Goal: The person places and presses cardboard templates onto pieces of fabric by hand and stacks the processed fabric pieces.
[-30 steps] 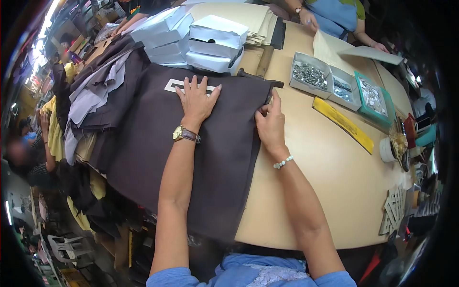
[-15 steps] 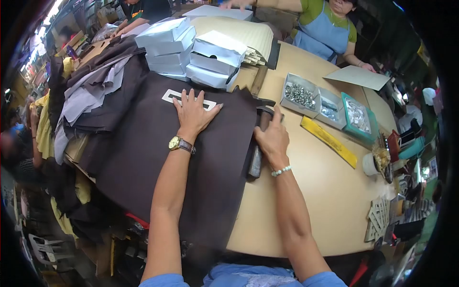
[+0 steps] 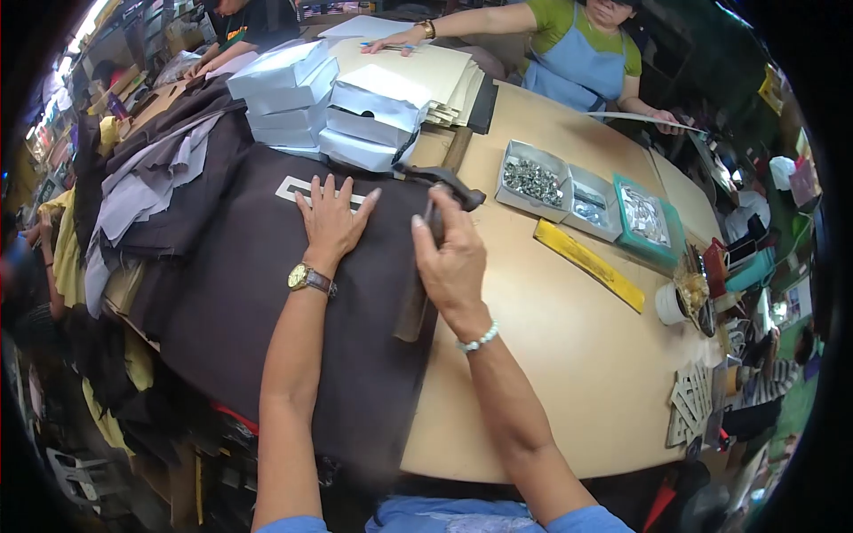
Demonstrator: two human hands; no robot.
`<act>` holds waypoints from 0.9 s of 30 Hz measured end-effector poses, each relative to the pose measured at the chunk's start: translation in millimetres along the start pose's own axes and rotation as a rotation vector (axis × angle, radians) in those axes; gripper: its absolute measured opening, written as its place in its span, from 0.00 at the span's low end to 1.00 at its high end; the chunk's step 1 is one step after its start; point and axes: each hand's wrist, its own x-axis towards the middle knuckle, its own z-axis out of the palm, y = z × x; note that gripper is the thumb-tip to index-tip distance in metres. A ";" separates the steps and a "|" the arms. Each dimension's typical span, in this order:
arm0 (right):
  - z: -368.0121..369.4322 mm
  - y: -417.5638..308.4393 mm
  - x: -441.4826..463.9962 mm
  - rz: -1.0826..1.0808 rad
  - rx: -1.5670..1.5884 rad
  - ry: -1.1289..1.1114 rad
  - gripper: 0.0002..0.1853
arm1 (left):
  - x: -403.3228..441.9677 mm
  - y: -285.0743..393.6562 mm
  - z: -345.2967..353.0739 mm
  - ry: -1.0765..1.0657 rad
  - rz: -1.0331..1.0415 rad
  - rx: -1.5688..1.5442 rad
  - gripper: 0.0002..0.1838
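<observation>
The left hand (image 3: 330,222) has its fingers spread across a white slotted template (image 3: 285,187) on dark brown fabric (image 3: 240,284), while the right hand (image 3: 455,264) pinches a hammer (image 3: 410,309) between thumb and fingers, its head beyond their tips.

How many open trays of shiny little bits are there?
3: a pale tray nearest the hammer in the right hand, another pale tray beside it, then a green tray. Others may be hidden behind the stacked boxes.
</observation>
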 end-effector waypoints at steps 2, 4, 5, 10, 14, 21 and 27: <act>12.6 6.3 -6.5 0.079 -0.208 -0.154 0.22 | 1.4 -5.3 5.6 0.020 0.018 0.013 0.31; 18.5 14.7 -10.9 0.122 -0.360 -0.289 0.24 | 1.0 -7.8 12.1 0.056 0.050 0.068 0.29; 19.9 18.2 -10.8 0.125 -0.404 -0.342 0.25 | 1.2 -9.2 14.7 0.062 0.048 0.075 0.28; 8.7 37.9 -24.7 0.133 -0.173 -0.307 0.32 | 1.5 -6.9 11.5 0.051 0.046 0.096 0.28; -47.8 43.9 -64.3 0.036 -0.280 -0.460 0.29 | 3.0 -13.8 20.5 0.079 0.074 0.151 0.27; -212.6 40.3 -174.3 0.214 -0.634 -0.348 0.26 | 18.6 -48.5 27.7 0.170 0.605 0.511 0.18; -305.4 50.9 -279.3 0.480 -0.825 -0.083 0.33 | 43.3 -83.1 50.0 0.000 0.547 0.749 0.22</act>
